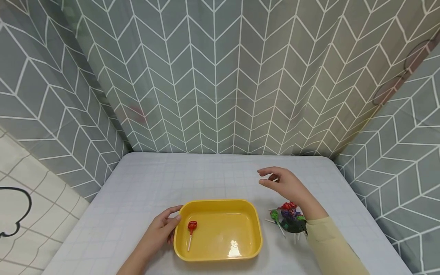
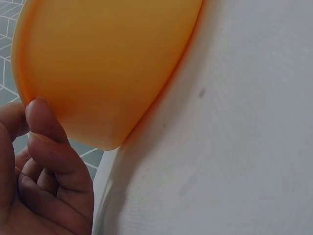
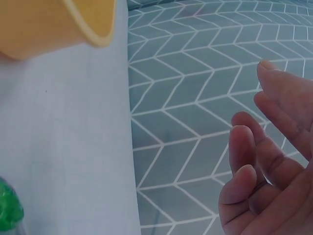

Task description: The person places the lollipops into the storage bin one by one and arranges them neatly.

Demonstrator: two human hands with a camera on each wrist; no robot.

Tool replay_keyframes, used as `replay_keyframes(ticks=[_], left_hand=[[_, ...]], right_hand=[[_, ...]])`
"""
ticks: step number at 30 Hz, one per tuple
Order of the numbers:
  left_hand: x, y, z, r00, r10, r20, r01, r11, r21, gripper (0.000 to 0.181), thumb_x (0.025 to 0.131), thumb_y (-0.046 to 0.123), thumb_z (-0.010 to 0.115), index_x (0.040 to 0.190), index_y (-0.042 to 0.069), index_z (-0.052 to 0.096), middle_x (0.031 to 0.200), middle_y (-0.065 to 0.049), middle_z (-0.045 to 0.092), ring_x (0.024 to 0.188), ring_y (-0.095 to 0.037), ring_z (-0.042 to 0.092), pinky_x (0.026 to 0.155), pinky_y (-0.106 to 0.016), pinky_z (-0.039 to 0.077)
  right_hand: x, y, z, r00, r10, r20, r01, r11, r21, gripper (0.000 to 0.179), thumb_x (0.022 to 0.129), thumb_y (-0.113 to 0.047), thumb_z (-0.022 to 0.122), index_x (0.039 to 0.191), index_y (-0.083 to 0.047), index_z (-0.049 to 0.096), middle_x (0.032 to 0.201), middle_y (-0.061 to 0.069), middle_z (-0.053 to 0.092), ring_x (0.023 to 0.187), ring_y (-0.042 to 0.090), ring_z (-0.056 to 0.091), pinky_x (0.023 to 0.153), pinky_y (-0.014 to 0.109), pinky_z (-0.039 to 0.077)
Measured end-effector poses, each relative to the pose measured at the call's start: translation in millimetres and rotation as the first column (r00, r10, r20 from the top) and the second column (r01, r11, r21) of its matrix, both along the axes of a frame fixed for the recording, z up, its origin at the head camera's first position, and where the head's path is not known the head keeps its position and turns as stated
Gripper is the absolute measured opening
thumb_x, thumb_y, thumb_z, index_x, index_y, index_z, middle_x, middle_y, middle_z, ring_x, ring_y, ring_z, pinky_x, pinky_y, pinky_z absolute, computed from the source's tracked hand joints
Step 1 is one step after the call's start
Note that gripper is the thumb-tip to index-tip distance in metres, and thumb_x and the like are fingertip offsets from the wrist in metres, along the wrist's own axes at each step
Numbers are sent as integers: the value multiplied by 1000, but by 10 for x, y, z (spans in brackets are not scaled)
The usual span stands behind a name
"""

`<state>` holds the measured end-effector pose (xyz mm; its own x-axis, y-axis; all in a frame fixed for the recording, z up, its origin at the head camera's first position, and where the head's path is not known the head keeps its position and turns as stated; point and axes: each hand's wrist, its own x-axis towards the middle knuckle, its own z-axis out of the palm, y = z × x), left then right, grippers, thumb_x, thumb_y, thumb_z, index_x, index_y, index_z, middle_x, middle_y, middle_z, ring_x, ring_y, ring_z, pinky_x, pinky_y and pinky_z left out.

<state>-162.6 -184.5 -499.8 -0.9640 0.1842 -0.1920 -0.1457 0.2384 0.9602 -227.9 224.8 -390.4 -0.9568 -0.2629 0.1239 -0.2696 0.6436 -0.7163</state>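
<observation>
A yellow plastic tray (image 1: 223,229) sits at the near middle of the table. My left hand (image 1: 159,231) pinches its left rim between thumb and fingers, as the left wrist view also shows. One red lollipop (image 1: 192,225) with a white stick lies inside, toward the tray's left side. To the right of the tray is a small pile of wrapped lollipops (image 1: 291,224), red, green and dark, partly covered by my right forearm. Beyond that pile my right hand (image 1: 283,183) hovers with loosely bent fingers and nothing between thumb and fingertips.
A white cloth covers the table (image 1: 206,175). Grey curtains (image 1: 216,95) with a white chevron pattern hang behind it and along both sides. A light fabric with dark lines (image 1: 34,214) shows at the far left.
</observation>
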Motion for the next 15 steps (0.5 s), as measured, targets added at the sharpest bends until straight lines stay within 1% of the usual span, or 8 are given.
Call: replay_keyframes(ticks=[8,15], left_hand=[[2,-4,-1,1000,-1,16,2,1000,-6,44,86,45,55,126,27,46,66,-15,58,47,-21,50,44,-33,46],[-6,-7,-13,1000,0,4,0,1000,-5,42,86,45,54,125,29,47,68,-15,58,47,-21,50,43,-34,46]], right_hand=[[31,174,-65,1000,-14,1,14,1000,-12,35,78,-52,61,110,-36,58,109,-15,57,88,15,55,70,33,47],[72,334,-85,998,-56,26,56,998,-5,36,79,-52,60,112,-38,56,111,-14,57,88,16,56,66,34,48]])
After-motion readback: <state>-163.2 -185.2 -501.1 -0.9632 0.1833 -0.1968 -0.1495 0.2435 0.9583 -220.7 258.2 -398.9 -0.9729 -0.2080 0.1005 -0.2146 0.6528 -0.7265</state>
